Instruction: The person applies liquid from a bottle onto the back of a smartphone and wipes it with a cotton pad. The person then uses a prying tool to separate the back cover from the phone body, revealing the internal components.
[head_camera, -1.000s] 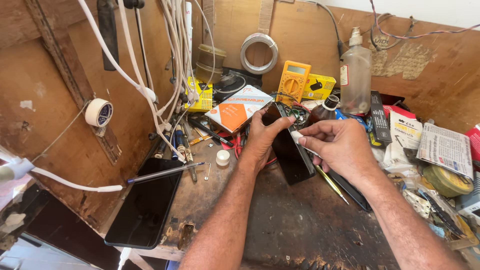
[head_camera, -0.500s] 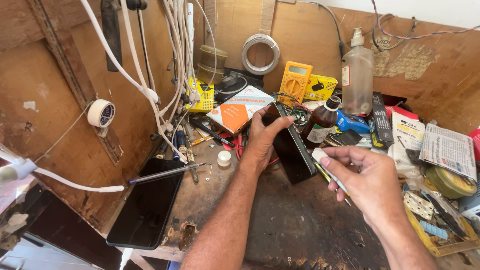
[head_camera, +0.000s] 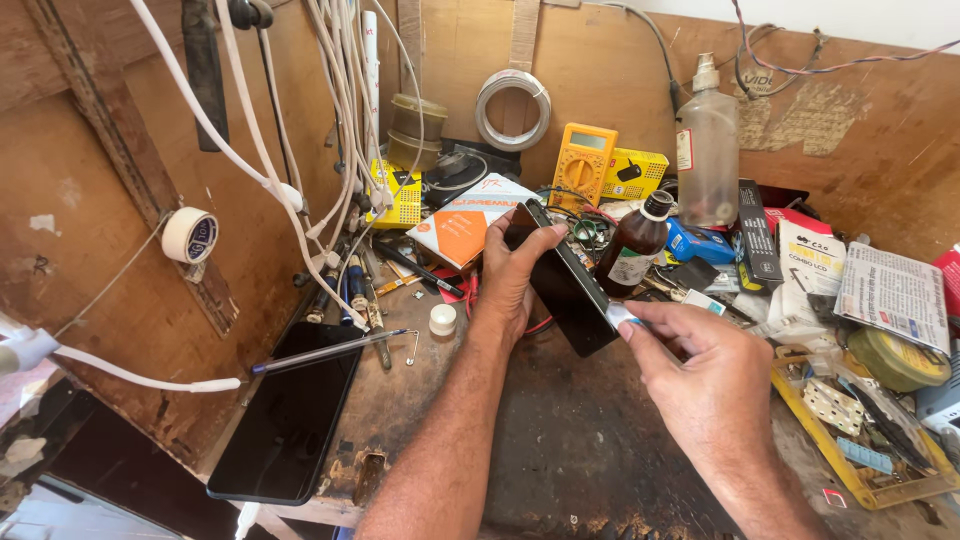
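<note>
My left hand (head_camera: 510, 275) grips a black phone (head_camera: 565, 290) by its upper end and holds it tilted above the dark workbench. My right hand (head_camera: 705, 375) is pinched on a small pale-tipped tool (head_camera: 620, 315), whose tip touches the phone's lower right edge. The rest of the tool is hidden inside my fingers. A brown glass bottle (head_camera: 632, 250) stands just behind the phone.
A black screen panel (head_camera: 290, 420) lies at the bench's left edge with a thin metal rod across it. Nearby are a white cap (head_camera: 442, 318), a yellow multimeter (head_camera: 583, 162), a clear bottle (head_camera: 706, 150) and a yellow parts tray (head_camera: 860, 480). White cables hang at the left.
My right hand pulled away from the phone to the lower right, then came back; its tool tip now rests on the phone's lower edge. My left hand kept hold of the phone.
</note>
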